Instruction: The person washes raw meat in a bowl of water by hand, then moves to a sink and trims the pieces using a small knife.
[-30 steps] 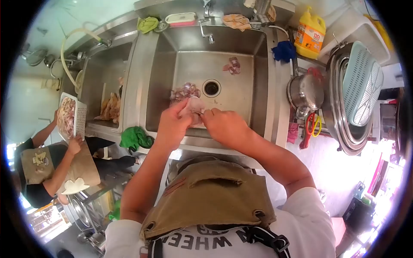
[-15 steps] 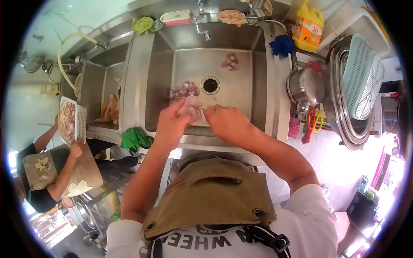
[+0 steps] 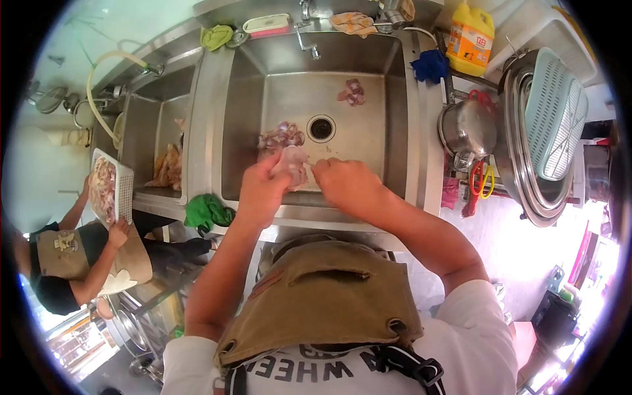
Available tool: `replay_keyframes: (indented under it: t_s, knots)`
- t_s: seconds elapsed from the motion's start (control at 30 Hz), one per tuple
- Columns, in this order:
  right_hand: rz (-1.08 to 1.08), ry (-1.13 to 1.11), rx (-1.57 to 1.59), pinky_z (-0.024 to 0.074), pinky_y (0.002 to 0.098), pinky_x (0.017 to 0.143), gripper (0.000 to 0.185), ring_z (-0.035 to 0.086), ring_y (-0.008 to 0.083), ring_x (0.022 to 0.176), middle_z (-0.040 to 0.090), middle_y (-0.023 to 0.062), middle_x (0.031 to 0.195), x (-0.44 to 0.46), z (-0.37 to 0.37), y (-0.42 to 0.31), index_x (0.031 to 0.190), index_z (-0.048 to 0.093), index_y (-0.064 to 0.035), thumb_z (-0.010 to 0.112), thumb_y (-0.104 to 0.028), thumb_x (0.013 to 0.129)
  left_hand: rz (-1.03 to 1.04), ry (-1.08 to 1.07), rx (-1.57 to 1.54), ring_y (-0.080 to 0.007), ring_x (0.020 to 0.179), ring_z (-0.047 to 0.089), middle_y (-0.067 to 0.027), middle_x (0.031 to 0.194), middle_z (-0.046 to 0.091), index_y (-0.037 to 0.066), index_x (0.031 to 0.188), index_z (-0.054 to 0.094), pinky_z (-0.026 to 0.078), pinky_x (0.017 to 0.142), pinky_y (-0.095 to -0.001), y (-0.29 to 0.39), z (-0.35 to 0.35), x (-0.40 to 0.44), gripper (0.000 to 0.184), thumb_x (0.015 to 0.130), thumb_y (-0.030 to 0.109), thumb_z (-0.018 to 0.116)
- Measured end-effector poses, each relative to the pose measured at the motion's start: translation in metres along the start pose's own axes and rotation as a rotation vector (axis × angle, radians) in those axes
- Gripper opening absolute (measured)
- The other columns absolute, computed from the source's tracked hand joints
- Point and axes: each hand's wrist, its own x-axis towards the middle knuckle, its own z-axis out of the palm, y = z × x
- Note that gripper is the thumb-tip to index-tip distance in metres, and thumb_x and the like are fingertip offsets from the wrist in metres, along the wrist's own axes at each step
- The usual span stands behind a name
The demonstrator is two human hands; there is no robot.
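My left hand (image 3: 264, 187) is closed on a pale pink piece of meat (image 3: 293, 166) over the near side of the steel sink (image 3: 355, 155). Just right of it, my right hand (image 3: 345, 184) is closed, fingers pinched around something thin and small that I cannot make out. A pile of reddish meat pieces (image 3: 282, 135) lies beyond my left hand, left of the drain (image 3: 321, 129). A smaller cluster of meat (image 3: 352, 93) is at the sink's upper right.
A co-worker at the left holds a white basket (image 3: 124, 191) of meat beside a second sink (image 3: 148, 118). A green cloth (image 3: 208, 213) lies on the front edge. Pots (image 3: 467, 131), red scissors (image 3: 475, 178) and a yellow jug (image 3: 470, 39) are at the right.
My right hand has moved slightly away from the meat piece in my left hand. The whole view has shifted a little, and the co-worker still holds the basket.
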Motion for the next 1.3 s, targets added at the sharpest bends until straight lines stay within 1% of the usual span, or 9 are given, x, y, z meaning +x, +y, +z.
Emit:
replay_keyframes:
  t_s: [0.13, 0.23, 0.6, 0.7, 0.8, 0.9, 1.0, 1.13, 1.3]
  knots:
    - [0.023, 0.006, 0.021, 0.0534, 0.0433, 0.059, 0.009, 0.064, 0.0356, 0.067, 0.061, 0.0183, 0.077, 0.002, 0.001, -0.001, 0.086, 0.054, 0.0004, 0.053, -0.006, 0.079, 0.030, 0.009, 0.023, -0.0068, 0.084, 0.059, -0.0040, 0.099, 0.065, -0.007, 0.126, 0.056, 0.047, 0.073, -0.0206, 0.000, 0.001, 0.000, 0.043, 0.083, 0.003, 0.054]
    - [0.073, 0.012, 0.055, 0.0533, 0.0440, 0.060, 0.009, 0.064, 0.0360, 0.068, 0.061, 0.0184, 0.077, 0.008, -0.002, 0.003, 0.087, 0.054, 0.0007, 0.053, -0.006, 0.080, -0.016, 0.045, 0.075, -0.0123, 0.094, 0.062, -0.0044, 0.108, 0.066, -0.002, 0.123, 0.060, 0.048, 0.086, -0.0260, 0.001, 0.001, -0.002, 0.045, 0.079, 0.007, 0.059]
    - [0.057, 0.050, 0.218, 0.0506, 0.0474, 0.063, 0.006, 0.062, 0.0404, 0.074, 0.062, 0.0220, 0.082, 0.011, 0.000, 0.004, 0.084, 0.054, -0.0002, 0.052, -0.005, 0.081, 0.063, 0.021, 0.246, -0.0115, 0.094, 0.062, -0.0050, 0.108, 0.066, -0.003, 0.128, 0.056, 0.049, 0.084, -0.0254, -0.006, -0.002, -0.003, 0.048, 0.080, 0.006, 0.060]
    - [0.026, 0.013, 0.127, 0.0492, 0.0435, 0.063, 0.010, 0.060, 0.0377, 0.070, 0.061, 0.0218, 0.079, 0.017, 0.009, 0.025, 0.084, 0.055, 0.0002, 0.053, -0.009, 0.087, 0.076, -0.009, 0.209, -0.0115, 0.092, 0.063, -0.0057, 0.108, 0.067, -0.003, 0.128, 0.056, 0.050, 0.082, -0.0258, -0.005, -0.002, -0.002, 0.047, 0.081, 0.004, 0.059]
    - [0.274, 0.108, 0.615, 0.0455, 0.0378, 0.058, 0.022, 0.054, 0.0260, 0.062, 0.059, 0.0137, 0.072, 0.023, -0.004, 0.017, 0.085, 0.057, 0.0004, 0.058, -0.021, 0.091, 0.097, 0.011, 0.088, -0.0113, 0.092, 0.063, -0.0062, 0.108, 0.067, -0.002, 0.127, 0.057, 0.051, 0.081, -0.0261, -0.012, -0.004, 0.000, 0.043, 0.085, 0.005, 0.059]
    - [0.204, 0.198, 0.934, 0.0400, 0.0309, 0.054, 0.030, 0.046, 0.0131, 0.059, 0.055, 0.0032, 0.068, 0.027, 0.001, 0.012, 0.084, 0.058, 0.0001, 0.064, -0.029, 0.089, 0.091, 0.011, 0.019, -0.0108, 0.092, 0.063, -0.0065, 0.108, 0.067, -0.002, 0.125, 0.058, 0.051, 0.080, -0.0258, -0.003, 0.004, -0.003, 0.037, 0.089, 0.009, 0.058]
    - [0.314, 0.118, 1.180, 0.0363, 0.0266, 0.051, 0.024, 0.044, 0.0051, 0.060, 0.053, -0.0025, 0.068, 0.029, -0.004, 0.006, 0.084, 0.058, -0.0024, 0.067, -0.024, 0.087, 0.144, 0.011, 0.031, -0.0112, 0.088, 0.063, -0.0092, 0.103, 0.068, -0.004, 0.120, 0.058, 0.051, 0.077, -0.0259, -0.003, 0.011, -0.002, 0.030, 0.093, 0.009, 0.056]
    - [0.327, 0.124, 1.326, 0.0322, 0.0231, 0.049, 0.017, 0.042, 0.0034, 0.057, 0.054, -0.0026, 0.070, 0.027, 0.005, 0.011, 0.087, 0.057, -0.0050, 0.068, -0.018, 0.086, 0.219, 0.072, 0.165, -0.0115, 0.085, 0.064, -0.0101, 0.098, 0.069, -0.006, 0.113, 0.060, 0.052, 0.073, -0.0257, -0.001, 0.017, -0.003, 0.024, 0.093, 0.008, 0.058]
    - [0.389, 0.123, 1.475, 0.0304, 0.0219, 0.046, 0.014, 0.041, 0.0034, 0.056, 0.055, -0.0021, 0.071, 0.021, 0.003, 0.008, 0.089, 0.055, -0.0062, 0.066, -0.015, 0.087, 0.327, 0.033, 0.476, -0.0114, 0.082, 0.064, -0.0076, 0.088, 0.069, -0.005, 0.095, 0.063, 0.052, 0.071, -0.0251, 0.014, 0.010, -0.006, 0.014, 0.090, 0.008, 0.063]
